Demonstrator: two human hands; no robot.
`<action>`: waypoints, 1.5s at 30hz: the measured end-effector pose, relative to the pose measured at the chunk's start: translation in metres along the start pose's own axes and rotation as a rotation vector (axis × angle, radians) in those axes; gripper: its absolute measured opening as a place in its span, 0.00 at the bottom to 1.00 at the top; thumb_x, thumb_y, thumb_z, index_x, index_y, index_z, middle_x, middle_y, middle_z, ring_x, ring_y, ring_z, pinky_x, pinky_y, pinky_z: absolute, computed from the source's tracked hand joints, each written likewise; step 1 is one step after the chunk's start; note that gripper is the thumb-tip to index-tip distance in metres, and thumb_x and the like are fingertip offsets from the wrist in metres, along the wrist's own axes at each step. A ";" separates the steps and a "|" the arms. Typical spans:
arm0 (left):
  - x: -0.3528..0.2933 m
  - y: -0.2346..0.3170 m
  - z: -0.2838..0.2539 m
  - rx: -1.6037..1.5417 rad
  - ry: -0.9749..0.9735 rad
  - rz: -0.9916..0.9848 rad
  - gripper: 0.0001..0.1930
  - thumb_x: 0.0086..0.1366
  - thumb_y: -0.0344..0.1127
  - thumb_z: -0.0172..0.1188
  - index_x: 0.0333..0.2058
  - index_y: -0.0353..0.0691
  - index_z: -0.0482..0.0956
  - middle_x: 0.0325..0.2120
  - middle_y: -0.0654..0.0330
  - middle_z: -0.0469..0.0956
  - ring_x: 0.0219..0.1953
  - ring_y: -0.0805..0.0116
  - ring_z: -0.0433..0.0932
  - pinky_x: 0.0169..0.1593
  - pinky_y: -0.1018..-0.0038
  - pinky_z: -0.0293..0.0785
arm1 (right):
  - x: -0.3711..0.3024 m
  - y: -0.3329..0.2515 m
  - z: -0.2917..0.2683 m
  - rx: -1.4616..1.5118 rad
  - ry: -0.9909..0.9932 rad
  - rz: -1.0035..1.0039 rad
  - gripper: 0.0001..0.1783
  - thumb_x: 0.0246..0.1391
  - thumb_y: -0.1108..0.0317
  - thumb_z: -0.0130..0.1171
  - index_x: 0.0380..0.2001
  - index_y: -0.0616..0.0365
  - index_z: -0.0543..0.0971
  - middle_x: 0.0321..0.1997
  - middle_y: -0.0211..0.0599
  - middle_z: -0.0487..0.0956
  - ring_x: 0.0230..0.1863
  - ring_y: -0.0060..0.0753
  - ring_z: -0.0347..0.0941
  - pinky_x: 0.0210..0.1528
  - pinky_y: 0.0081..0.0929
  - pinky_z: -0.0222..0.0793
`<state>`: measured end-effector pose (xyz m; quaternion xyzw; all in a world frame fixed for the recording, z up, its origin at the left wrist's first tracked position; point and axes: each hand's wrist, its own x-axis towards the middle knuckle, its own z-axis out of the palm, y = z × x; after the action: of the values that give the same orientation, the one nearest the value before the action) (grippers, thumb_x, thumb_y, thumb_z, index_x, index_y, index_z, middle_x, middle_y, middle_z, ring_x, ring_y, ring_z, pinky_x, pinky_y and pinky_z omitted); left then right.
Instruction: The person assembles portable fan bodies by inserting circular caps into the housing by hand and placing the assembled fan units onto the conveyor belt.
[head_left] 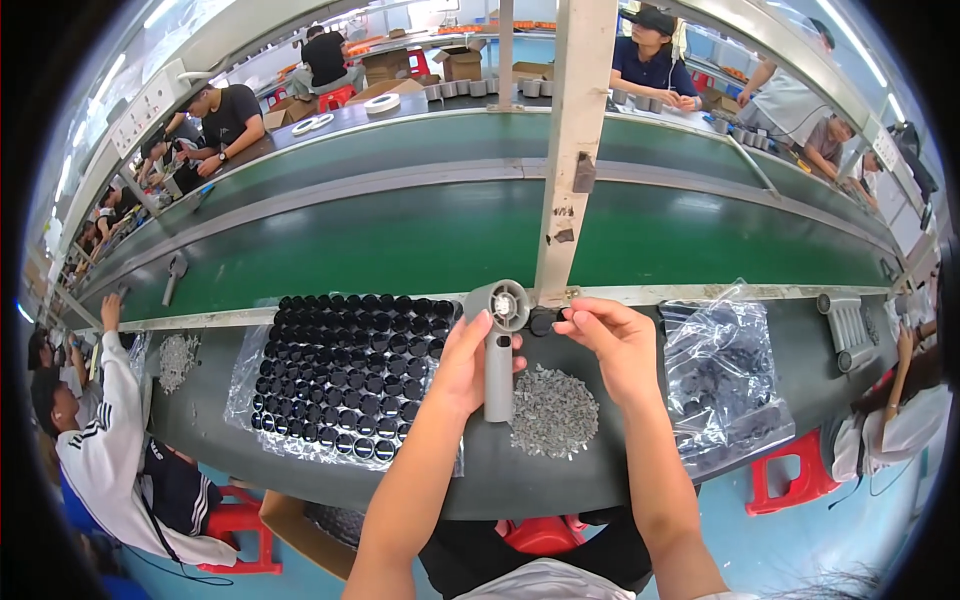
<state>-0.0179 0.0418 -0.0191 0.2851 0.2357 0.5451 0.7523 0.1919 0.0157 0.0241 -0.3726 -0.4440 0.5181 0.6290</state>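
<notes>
My left hand point(460, 365) is wrapped round a grey handheld fan point(498, 385), held upright with its round head at the top and its handle pointing down at me. Just right of the fan's head, my right hand point(622, 350) pinches a small black round cap point(562, 315) between thumb and fingers. Another black round piece point(541, 321) shows between the fan and those fingers. Under my hands, a heap of small grey pieces point(555, 412) lies on the dark worktable point(350, 490). To the left, many black round caps point(350, 370) stand in rows on clear plastic.
A clear plastic bag point(730, 370) with dark contents lies at right, beside several stacked grey fan bodies point(848, 333). Beyond runs a green conveyor belt point(400, 235), carrying another grey fan point(174, 280). A white post point(565, 150) rises ahead. Co-workers sit on both sides and across.
</notes>
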 end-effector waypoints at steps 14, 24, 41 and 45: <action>0.002 -0.002 0.008 0.136 0.012 -0.112 0.21 0.74 0.50 0.58 0.53 0.40 0.72 0.37 0.53 0.81 0.28 0.71 0.78 0.26 0.72 0.77 | -0.011 0.029 -0.010 -0.035 -0.069 0.100 0.11 0.55 0.84 0.67 0.42 0.66 0.85 0.43 0.37 0.85 0.45 0.27 0.82 0.52 0.25 0.79; -0.002 -0.002 0.016 0.179 0.024 -0.099 0.21 0.72 0.47 0.61 0.54 0.39 0.71 0.37 0.53 0.80 0.28 0.70 0.78 0.25 0.72 0.78 | -0.012 0.032 -0.013 -0.050 -0.153 0.072 0.10 0.60 0.83 0.63 0.45 0.67 0.82 0.45 0.39 0.83 0.47 0.28 0.81 0.53 0.26 0.78; -0.007 -0.005 0.025 0.414 -0.007 -0.149 0.23 0.72 0.45 0.61 0.57 0.39 0.68 0.38 0.56 0.78 0.27 0.70 0.79 0.22 0.75 0.78 | -0.018 0.025 -0.006 -0.388 -0.065 -0.113 0.08 0.59 0.82 0.63 0.40 0.64 0.77 0.38 0.33 0.80 0.41 0.23 0.79 0.47 0.23 0.78; -0.005 -0.005 0.023 0.391 -0.013 -0.175 0.28 0.68 0.45 0.66 0.59 0.37 0.67 0.37 0.56 0.80 0.29 0.69 0.82 0.24 0.75 0.81 | -0.019 0.026 -0.002 -0.539 -0.067 -0.282 0.05 0.58 0.82 0.63 0.37 0.63 0.79 0.36 0.34 0.82 0.40 0.25 0.81 0.46 0.26 0.79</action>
<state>-0.0011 0.0318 -0.0053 0.4078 0.3559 0.4195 0.7287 0.1842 0.0016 -0.0042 -0.4433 -0.6333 0.3011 0.5583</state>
